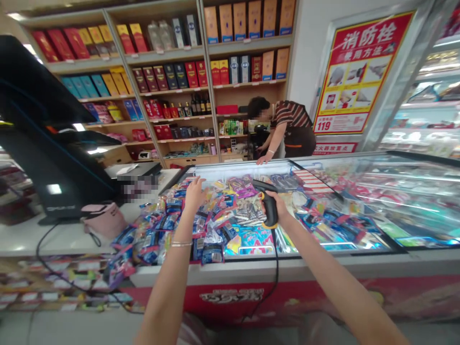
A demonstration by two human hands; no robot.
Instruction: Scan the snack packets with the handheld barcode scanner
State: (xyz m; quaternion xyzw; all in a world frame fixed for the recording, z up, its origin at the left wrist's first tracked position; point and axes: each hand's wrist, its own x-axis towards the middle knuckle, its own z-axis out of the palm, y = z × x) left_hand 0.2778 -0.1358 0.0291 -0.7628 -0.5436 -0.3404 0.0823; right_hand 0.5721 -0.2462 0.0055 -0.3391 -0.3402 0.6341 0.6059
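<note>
My left hand (194, 195) hangs open above a heap of colourful snack packets (215, 225), its fingers spread and close to the packets. My right hand (278, 206) is wrapped around the grip of a black and yellow handheld barcode scanner (270, 203). The scanner's head points up and to the left, over the packets. A black coiled cable (276, 273) runs down from its base, over the front of the chest freezer (251, 268) that holds the packets.
A co-worker (289, 127) stands behind the freezer, one hand on its rim. On the white counter at left are a black checkout monitor (53, 158) and a pink bag (104, 220). Shelves of boxed goods and bottles (172, 76) stand behind.
</note>
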